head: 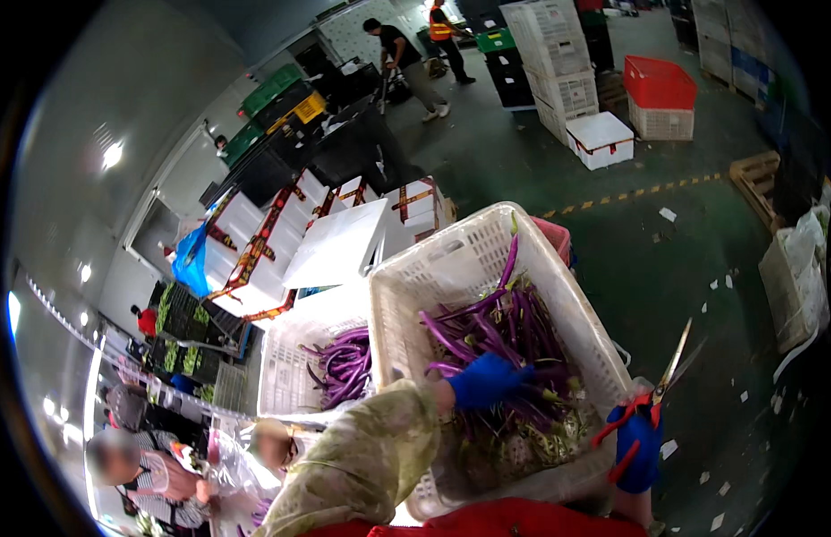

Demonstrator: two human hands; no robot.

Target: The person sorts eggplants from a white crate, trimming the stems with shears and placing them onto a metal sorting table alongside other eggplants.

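Note:
A large white plastic crate (593,315) stands before me, holding long purple eggplants (519,319) with trimmed stems and leafy scraps at its near end. My left hand (486,380), in a blue glove, reaches into it over the eggplants; its fingers are hidden among them, so a grip cannot be made out. At the crate's right rim, my right hand (638,443), also blue-gloved, holds red-handled scissors (672,372) with the blades pointing up and away. A second white crate (281,376) with more eggplants (345,366) adjoins on the left.
White foam boxes (335,245) with printed tape stand beyond the crates. A pink crate (553,238) shows behind the large one. At far right is a white container (788,295) with plastic wrap. Paper scraps lie on the green floor. Several people are around, some at lower left.

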